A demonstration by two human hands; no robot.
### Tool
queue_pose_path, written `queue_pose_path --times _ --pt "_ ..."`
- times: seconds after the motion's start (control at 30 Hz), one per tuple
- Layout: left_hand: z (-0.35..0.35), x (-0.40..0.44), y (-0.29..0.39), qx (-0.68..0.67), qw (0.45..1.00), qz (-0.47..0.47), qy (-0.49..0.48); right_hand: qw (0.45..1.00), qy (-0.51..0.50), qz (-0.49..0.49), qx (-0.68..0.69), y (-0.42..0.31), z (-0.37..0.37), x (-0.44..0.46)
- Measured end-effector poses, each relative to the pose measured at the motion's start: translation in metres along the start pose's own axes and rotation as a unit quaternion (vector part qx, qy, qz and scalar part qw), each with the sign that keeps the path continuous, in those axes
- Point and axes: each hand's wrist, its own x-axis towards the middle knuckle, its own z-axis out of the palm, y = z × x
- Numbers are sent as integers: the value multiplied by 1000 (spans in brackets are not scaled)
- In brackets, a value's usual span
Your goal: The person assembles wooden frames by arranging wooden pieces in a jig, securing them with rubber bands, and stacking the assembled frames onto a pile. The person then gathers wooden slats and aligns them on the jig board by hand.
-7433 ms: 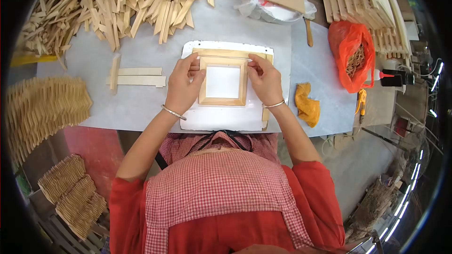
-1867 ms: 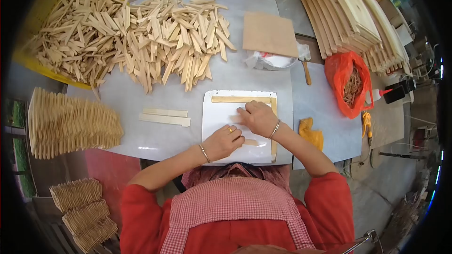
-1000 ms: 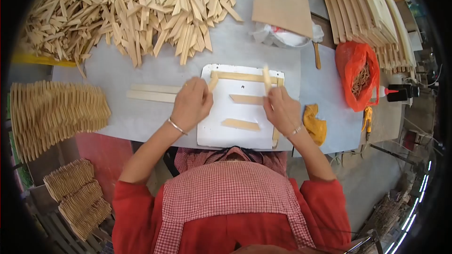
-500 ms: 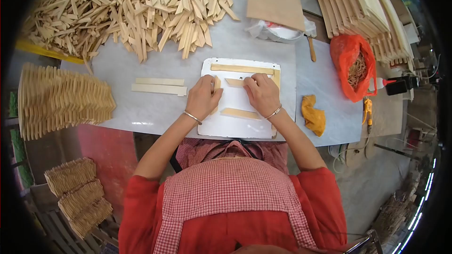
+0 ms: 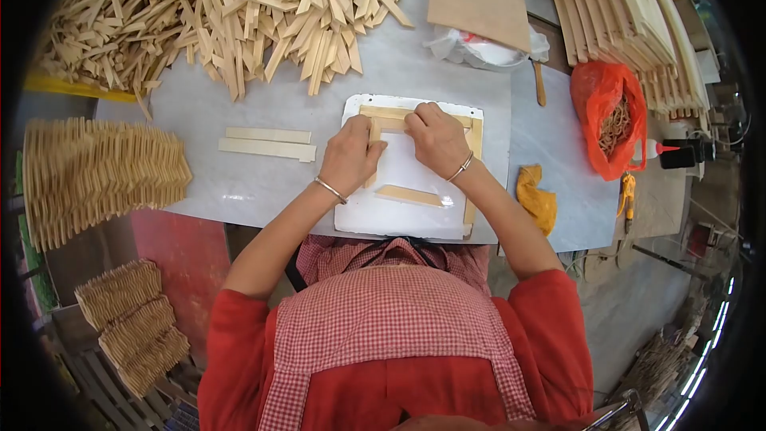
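A white board [image 5: 363, 219] with wooden strips along its top and right edges lies in front of me. My left hand [image 5: 349, 156] is closed on an upright wooden strip [image 5: 373, 134] at the board's left side. Near the top edge strip, my right hand [image 5: 437, 137] has its fingers pressed on another short strip [image 5: 391, 124], partly hidden under them. This piece lies crosswise by the top of the upright one. Lower on the board rests a loose strip with slanted ends [image 5: 409, 195], touched by neither hand.
Two pale strips [image 5: 267, 142] lie left of the board. Beyond is a heap of wooden pieces [image 5: 239, 16]; stacked frames [image 5: 104, 179] stand at the left. To the right are a yellow cloth [image 5: 536, 199], a red bag [image 5: 608, 120] and a brown panel [image 5: 479, 6].
My right hand has moved up the board, and the short strip under it now lies beside the top edge strip. My left hand still holds the upright strip, now nearer the top strip.
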Motion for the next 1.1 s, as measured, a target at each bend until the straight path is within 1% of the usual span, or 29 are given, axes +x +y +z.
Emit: queue_pose_path --times 0.07,0.1,0.17,0.2,0.23,0.27,0.3,0.33,0.37,0.4,0.47,0.5,0.53,0.6,0.8,1.1 --pt "1 0 -4 16 999 35 5 1000 4 -5 1 1 1 0" --pt "-1 1 -2 17 999 38 6 1000 2 2 -3 1 1 0" --pt "-5 1 3 8 1000 -9 -27 1000 2 11 -9 -1 -5 -3" --pt "-6 -1 4 7 1000 -6 -30 999 39 32 7 -3 -13 -5" --pt "-7 -4 4 20 1000 19 -3 996 74 54 24 -5 -20 -8" --pt "-8 -7 4 32 998 44 25 996 73 56 21 -6 -28 -16" --pt "-10 -12 6 29 998 46 23 990 83 116 -12 -7 -38 -28" --pt "-14 -19 10 67 989 130 32 979 93 175 -46 -8 -47 -41" --pt "-14 -27 13 104 971 212 41 970 39 231 -67 -9 -55 -55" --pt "-11 -35 15 88 965 246 23 970 37 232 -71 -14 -56 -65" --pt "-6 -48 24 92 951 295 -24 962 -6 256 -91 -20 -57 -80" --pt "-3 -51 25 93 948 299 -51 968 9 237 -86 -22 -54 -83" --pt "1 -53 24 91 948 302 -51 967 9 238 -89 -22 -49 -85" --pt "6 -56 20 90 949 299 -33 972 35 226 -60 -25 -37 -85" --pt "-1 -55 15 88 953 289 -8 976 40 214 -10 -39 -23 -65" --pt "-1 -53 13 82 955 284 -3 962 15 274 5 -38 -15 -53"
